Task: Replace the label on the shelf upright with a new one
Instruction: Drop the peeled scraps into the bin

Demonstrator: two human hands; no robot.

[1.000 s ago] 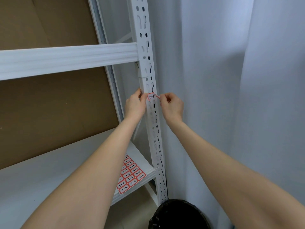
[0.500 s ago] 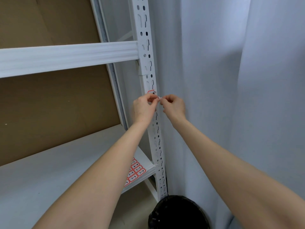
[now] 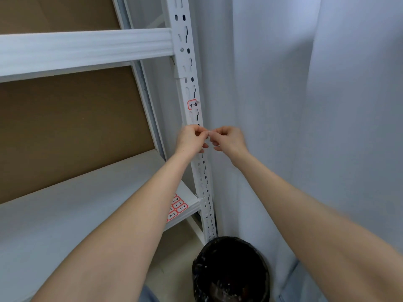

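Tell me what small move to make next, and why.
Probably drop the pale scrap pinched between left hand and right hand into the black bin below. Most of the old label is still stuck on the upright, and peeling it needs free fingers.

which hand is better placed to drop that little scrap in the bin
Right, probably. Both pinch the scrap, but the right hand sits more nearly above the bin; the left hand is in front of the upright.
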